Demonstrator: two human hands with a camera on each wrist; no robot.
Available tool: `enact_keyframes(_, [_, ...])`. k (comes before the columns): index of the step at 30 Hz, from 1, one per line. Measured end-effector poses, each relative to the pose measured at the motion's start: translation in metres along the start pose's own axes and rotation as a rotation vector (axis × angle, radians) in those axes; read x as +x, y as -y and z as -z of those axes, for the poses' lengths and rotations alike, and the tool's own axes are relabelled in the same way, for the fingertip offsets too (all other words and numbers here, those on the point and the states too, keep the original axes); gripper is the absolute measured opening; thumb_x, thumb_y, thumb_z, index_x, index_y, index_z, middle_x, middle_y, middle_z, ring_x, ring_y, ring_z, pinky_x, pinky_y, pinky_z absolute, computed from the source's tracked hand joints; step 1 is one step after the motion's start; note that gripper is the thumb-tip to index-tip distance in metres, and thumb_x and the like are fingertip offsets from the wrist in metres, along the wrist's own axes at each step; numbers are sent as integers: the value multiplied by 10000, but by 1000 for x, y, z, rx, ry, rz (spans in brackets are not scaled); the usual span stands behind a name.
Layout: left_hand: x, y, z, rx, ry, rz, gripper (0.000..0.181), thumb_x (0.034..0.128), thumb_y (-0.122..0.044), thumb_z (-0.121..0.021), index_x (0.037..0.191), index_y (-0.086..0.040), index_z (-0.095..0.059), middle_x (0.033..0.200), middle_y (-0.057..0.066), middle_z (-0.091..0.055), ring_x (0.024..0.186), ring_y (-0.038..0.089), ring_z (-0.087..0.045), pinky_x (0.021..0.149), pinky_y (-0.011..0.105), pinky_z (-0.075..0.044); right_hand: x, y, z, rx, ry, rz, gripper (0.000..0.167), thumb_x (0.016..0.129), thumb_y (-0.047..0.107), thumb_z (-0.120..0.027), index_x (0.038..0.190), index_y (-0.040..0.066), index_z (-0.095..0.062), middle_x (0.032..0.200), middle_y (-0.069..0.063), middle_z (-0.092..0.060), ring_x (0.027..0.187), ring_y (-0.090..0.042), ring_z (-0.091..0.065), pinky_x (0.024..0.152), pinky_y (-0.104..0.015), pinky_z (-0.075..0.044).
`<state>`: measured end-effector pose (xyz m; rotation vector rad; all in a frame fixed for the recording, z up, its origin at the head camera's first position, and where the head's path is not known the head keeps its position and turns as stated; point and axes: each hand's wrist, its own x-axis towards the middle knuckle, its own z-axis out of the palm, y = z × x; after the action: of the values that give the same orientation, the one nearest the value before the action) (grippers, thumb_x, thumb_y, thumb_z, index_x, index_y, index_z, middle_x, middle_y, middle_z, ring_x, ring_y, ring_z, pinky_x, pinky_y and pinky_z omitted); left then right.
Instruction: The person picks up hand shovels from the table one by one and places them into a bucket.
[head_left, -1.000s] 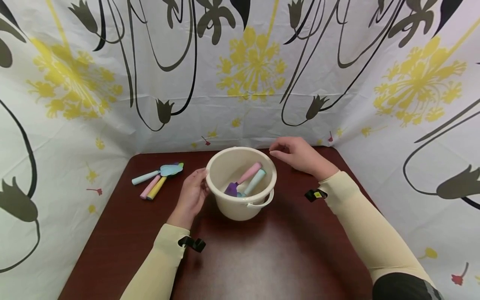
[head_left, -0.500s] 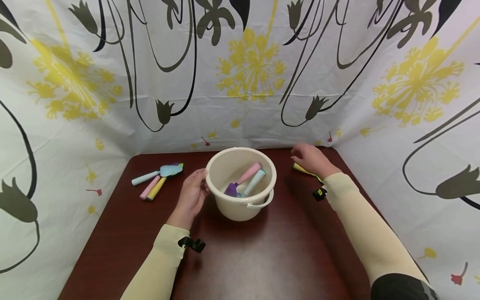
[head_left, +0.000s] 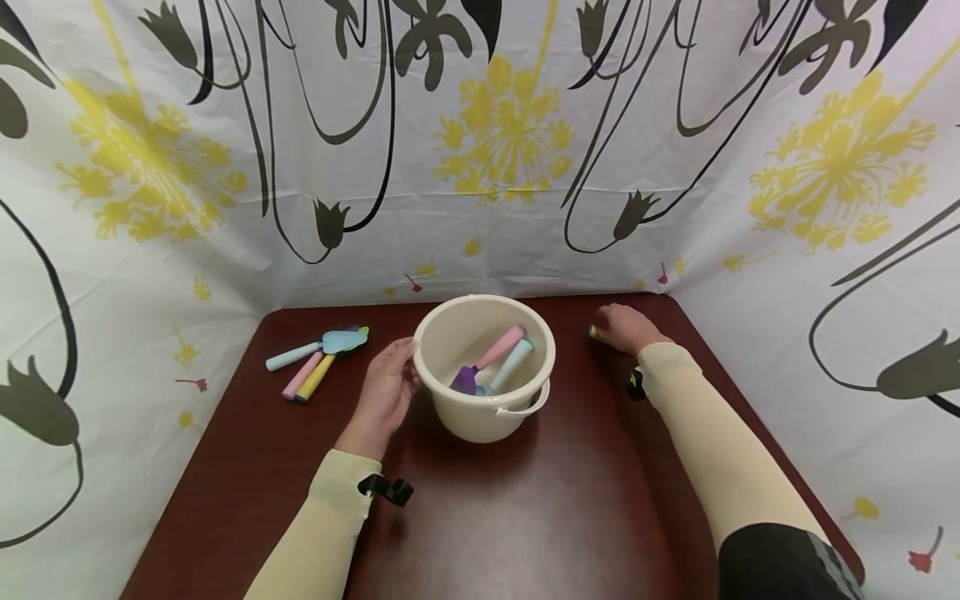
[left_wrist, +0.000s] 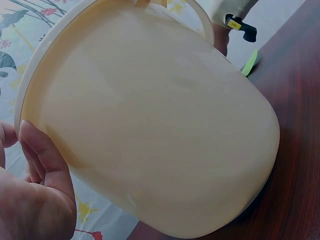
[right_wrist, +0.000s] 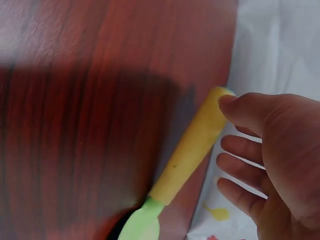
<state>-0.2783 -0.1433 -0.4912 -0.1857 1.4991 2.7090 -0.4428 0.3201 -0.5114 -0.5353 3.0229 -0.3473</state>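
A cream bucket [head_left: 480, 417] stands mid-table, holding a purple tool with a pink handle [head_left: 501, 346] and one with a light blue handle [head_left: 513, 365]. My left hand [head_left: 386, 392] grips its left rim; in the left wrist view the fingers of that hand [left_wrist: 42, 185] curl at the rim of the bucket [left_wrist: 160, 120]. Right of the bucket, my right hand [head_left: 628, 329] is at the yellow handle of a green tool. The right wrist view shows the thumb of my right hand [right_wrist: 270, 155] at the end of the yellow handle [right_wrist: 192, 145], the other fingers loosely bent beside it.
On the dark red table [head_left: 457, 533], several tools lie in a pile to the left, among them a light blue one [head_left: 343, 340] and a yellow handle [head_left: 313, 377]. A patterned curtain [head_left: 480, 242] hangs behind and along both sides.
My right hand has moved from beside the bucket's rim rightward and down to the yellow-handled tool, which it partly covers in the head view. The left hand and bucket have stayed in place.
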Motion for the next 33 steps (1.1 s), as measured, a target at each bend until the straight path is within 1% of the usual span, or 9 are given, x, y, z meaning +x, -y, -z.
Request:
enact_keyframes(2, [-1,0,0,3,2,-1,233,1129,-198,-644,1287,-31,-684,1009,83,-655,764,141,-545,651,228,-470,2,-4,-4,1,18,-1,309,1090,179,-659,1287,-57,-683,1219,-249,-716,1137,-435,-679,1003,-635,-520])
enact_keyframes(5, [-1,-1,-1,8,9,-2,249,1132,-207,-640,1303,-30,-678,1016,84,-651,770,139,-543,656,227,-471,3,-9,-8,16,37,1,282,1087,182,-666,1264,-35,-695,1149,-204,-730,1047,-378,-678,954,-599,-529])
enact_keyframes(8, [-1,-1,-1,9,13,-1,263,1135,-213,-638,1315,-24,-675,1020,89,-649,772,139,-542,658,226,-472,4,-11,-12,27,47,3,292,1071,168,-686,1286,-30,-697,1127,-183,-730,1001,-347,-659,925,-575,-525])
enact_keyframes(10, [-1,-1,0,6,12,0,264,1135,-211,-640,1315,-21,-674,1016,90,-646,769,138,-539,655,226,-471,5,-11,-14,30,51,-6,315,1065,163,-694,1313,-30,-693,1148,-188,-731,1016,-351,-660,933,-575,-525])
enact_keyframes(12, [-1,-1,0,8,12,4,274,1136,-221,-644,1323,-23,-672,1030,93,-651,777,141,-544,662,226,-474,4,-11,-15,23,54,-10,335,1077,154,-677,1351,-40,-687,1211,-220,-735,1082,-388,-682,970,-593,-533])
enact_keyframes(17, [-1,-1,0,18,12,12,298,1135,-247,-653,1348,-39,-668,1070,95,-662,796,148,-552,682,228,-483,3,-10,-16,15,47,2,302,1103,125,-646,1353,-33,-704,1288,-244,-729,1203,-439,-681,1032,-618,-525])
enact_keyframes(23, [-2,-1,0,10,14,6,280,1135,-228,-647,1336,-34,-665,1031,88,-646,783,147,-541,670,230,-478,1,-9,-16,31,33,2,296,1096,122,-652,1351,-18,-710,1309,-236,-726,1237,-447,-670,1055,-633,-513])
enact_keyframes(28, [-1,-1,1,17,17,3,284,1136,-232,-643,1343,-38,-663,1040,88,-648,792,150,-546,679,232,-479,0,-9,-16,27,21,11,286,1094,132,-659,1341,-1,-717,1293,-223,-734,1213,-443,-680,1038,-640,-520])
enact_keyframes(33, [-1,0,1,12,19,1,281,1137,-231,-640,1335,-32,-664,1023,82,-650,786,146,-550,681,230,-481,0,-12,-18,15,-24,37,270,1072,124,-695,1312,1,-717,1248,-214,-744,1180,-440,-691,1017,-634,-529])
